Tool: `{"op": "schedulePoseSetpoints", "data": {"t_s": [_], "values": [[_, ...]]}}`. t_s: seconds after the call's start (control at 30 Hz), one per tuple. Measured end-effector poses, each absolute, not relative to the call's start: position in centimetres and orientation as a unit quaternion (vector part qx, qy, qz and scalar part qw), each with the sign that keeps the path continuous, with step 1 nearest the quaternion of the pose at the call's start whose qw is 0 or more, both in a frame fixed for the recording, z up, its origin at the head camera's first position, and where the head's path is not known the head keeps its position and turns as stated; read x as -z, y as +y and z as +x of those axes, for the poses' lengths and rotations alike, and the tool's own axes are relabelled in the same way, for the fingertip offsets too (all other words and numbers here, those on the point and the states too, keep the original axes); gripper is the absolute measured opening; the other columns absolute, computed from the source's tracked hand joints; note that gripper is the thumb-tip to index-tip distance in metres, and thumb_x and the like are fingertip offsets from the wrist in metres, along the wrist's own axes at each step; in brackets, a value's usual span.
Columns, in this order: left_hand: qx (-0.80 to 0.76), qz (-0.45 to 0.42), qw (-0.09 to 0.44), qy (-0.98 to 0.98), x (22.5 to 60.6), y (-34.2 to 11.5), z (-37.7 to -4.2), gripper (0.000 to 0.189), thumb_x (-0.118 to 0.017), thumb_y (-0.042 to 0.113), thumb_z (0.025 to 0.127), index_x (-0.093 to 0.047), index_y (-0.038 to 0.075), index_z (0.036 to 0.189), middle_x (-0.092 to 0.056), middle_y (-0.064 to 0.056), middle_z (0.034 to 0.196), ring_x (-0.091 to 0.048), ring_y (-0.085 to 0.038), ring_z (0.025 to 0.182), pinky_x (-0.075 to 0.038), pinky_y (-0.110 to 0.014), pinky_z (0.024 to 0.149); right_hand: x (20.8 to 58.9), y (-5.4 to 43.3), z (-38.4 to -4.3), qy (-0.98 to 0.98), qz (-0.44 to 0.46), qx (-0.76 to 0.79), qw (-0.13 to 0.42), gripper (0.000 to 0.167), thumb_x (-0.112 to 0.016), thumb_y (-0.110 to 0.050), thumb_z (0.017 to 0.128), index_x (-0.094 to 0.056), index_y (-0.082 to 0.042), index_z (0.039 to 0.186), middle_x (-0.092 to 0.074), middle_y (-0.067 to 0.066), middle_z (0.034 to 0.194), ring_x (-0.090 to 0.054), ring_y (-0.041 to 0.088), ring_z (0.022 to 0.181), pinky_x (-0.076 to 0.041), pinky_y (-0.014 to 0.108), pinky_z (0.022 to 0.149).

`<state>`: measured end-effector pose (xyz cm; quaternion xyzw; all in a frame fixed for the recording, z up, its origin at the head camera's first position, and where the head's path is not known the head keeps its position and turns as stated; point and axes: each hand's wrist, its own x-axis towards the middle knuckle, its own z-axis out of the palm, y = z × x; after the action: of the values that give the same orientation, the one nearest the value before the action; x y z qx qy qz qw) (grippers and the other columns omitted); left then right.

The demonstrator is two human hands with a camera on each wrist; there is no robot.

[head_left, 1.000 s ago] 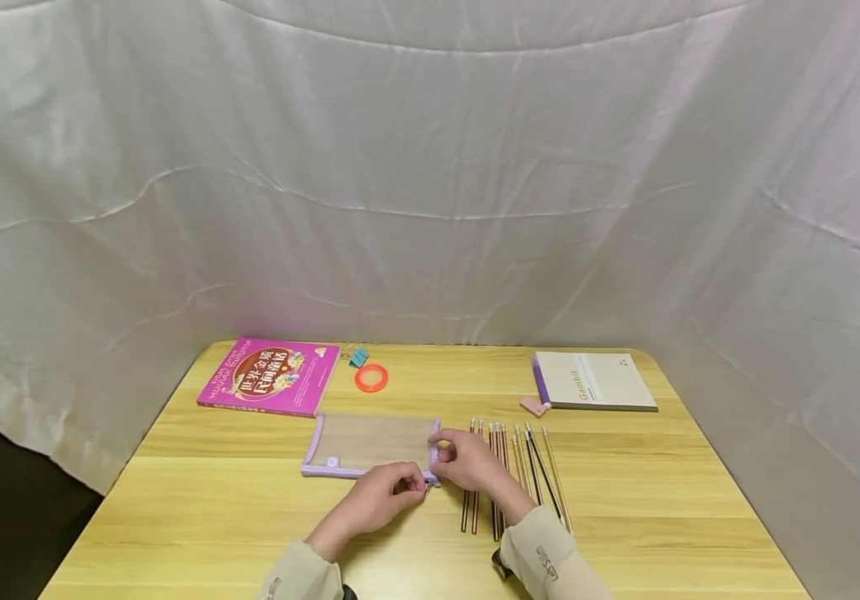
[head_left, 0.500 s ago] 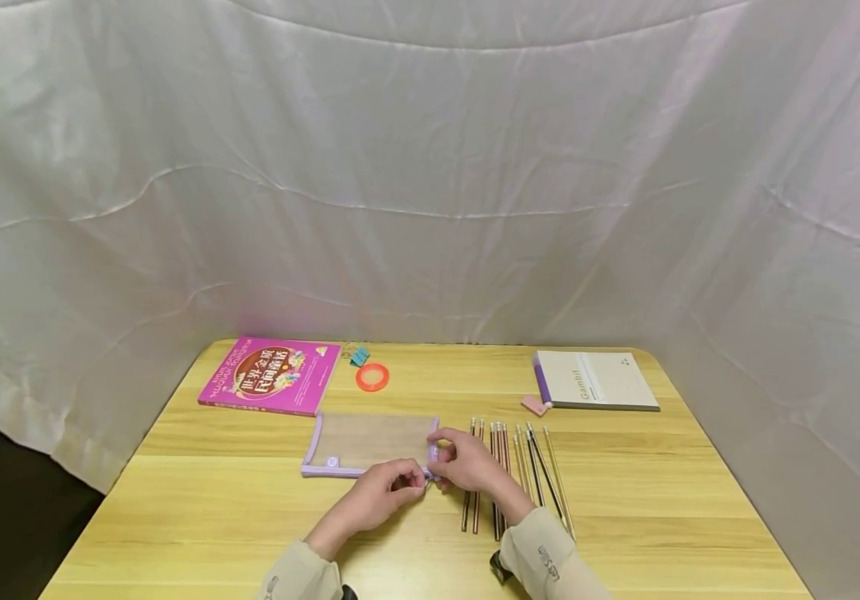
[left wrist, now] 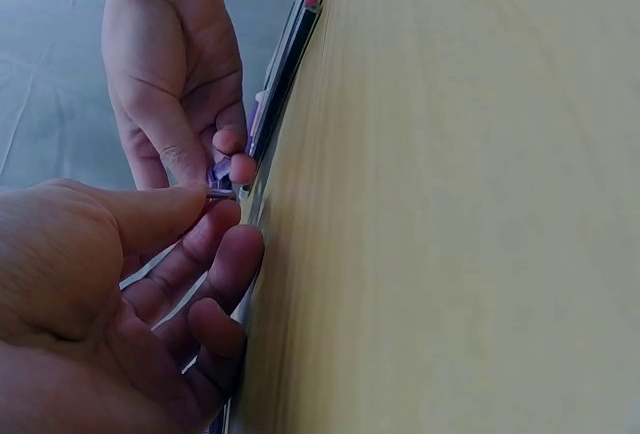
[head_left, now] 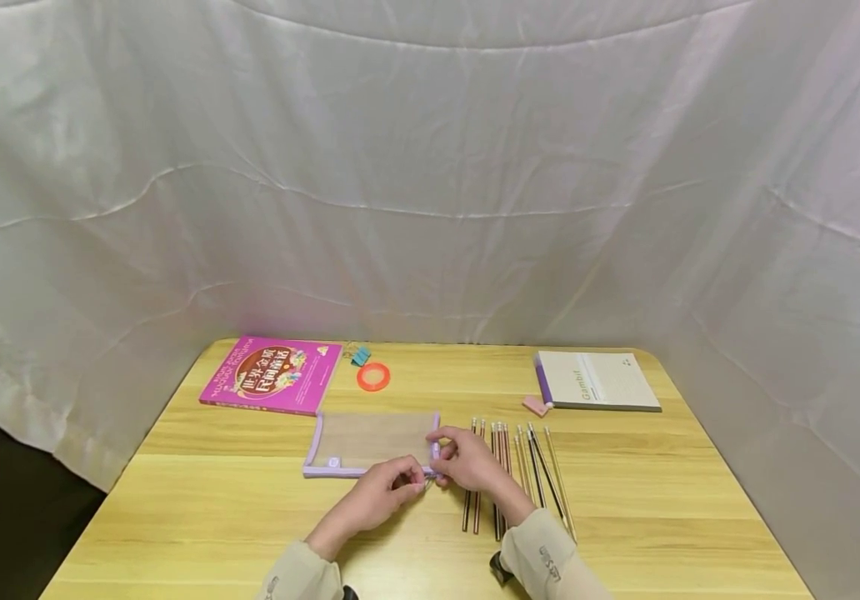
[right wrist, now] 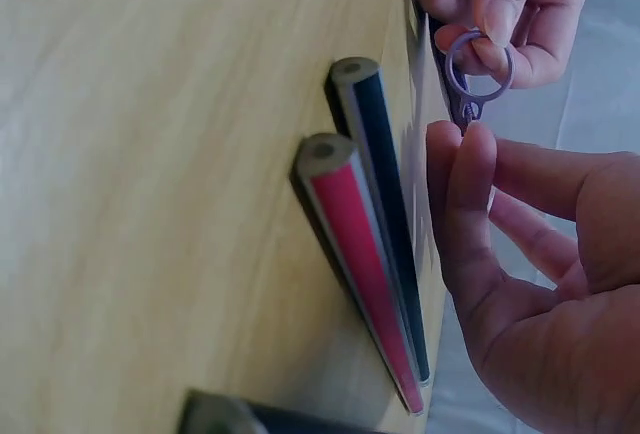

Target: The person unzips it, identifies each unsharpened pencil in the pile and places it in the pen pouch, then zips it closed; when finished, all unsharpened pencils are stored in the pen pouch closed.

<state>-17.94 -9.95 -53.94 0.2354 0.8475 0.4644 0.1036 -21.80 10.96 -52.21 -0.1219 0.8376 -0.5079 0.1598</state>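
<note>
A see-through pencil pouch [head_left: 377, 437] with lilac edging lies flat on the table, its zipper along the near side. My left hand [head_left: 379, 497] is at the near right corner and pinches the zipper's ring pull [right wrist: 477, 101] between thumb and index finger. From the right, my right hand [head_left: 472, 461] pinches the same corner at the zipper's end, just beside the ring. In the left wrist view both sets of fingertips almost meet. The right hand hides part of the pouch's right edge.
Several pencils [head_left: 495, 483] lie side by side right of the pouch, partly under the right forearm. Behind are a pink book [head_left: 272, 375], teal binder clips [head_left: 360, 357], an orange tape ring [head_left: 373, 388], a pink eraser [head_left: 535, 406] and a notebook [head_left: 602, 379].
My right thumb and fingertips have come down slightly onto the pouch's corner by the zipper end. The left hand stays at the ring pull, and the pouch has hardly moved.
</note>
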Motion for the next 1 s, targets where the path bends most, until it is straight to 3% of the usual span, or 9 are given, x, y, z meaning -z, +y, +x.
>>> {"op": "schedulePoseSetpoints", "data": {"t_s": [0.33,0.7,1.0], "values": [[-0.461,0.229,0.111,0.85,54.04,-9.82,-18.07,0.005,-0.065,0.015,0.102,-0.064,0.016,0.098,-0.062,0.003,0.085,-0.054,-0.004,0.075,-0.047,-0.023,0.069,52.37,10.99,-21.94,0.832,-0.13,0.516,0.158,0.039,-0.07,0.008,0.092,-0.062,0.006,0.13,-0.063,0.011,0.083,-0.068,0.021,0.062,-0.059,0.034,0.058],[-0.449,0.237,0.103,0.855,54.19,-9.79,-18.12,0.008,-0.064,0.016,0.102,-0.063,0.02,0.096,-0.063,0.001,0.081,-0.054,-0.004,0.073,-0.046,-0.023,0.071,52.39,11.28,-22.19,0.858,-0.15,0.471,0.141,0.037,-0.072,0.006,0.09,-0.065,0.009,0.126,-0.065,0.007,0.082,-0.061,0.015,0.064,-0.046,0.019,0.052],[-0.48,0.24,0.111,0.836,54.45,-10.74,-18.03,0.007,-0.062,0.011,0.103,-0.063,0.011,0.097,-0.068,-0.006,0.082,-0.064,-0.01,0.071,-0.054,-0.023,0.068,52.29,11.73,-22.57,0.868,-0.145,0.456,0.13,0.033,-0.074,0.006,0.087,-0.069,0.008,0.119,-0.066,0.006,0.082,-0.056,0.011,0.066,-0.045,0.02,0.053]]}}
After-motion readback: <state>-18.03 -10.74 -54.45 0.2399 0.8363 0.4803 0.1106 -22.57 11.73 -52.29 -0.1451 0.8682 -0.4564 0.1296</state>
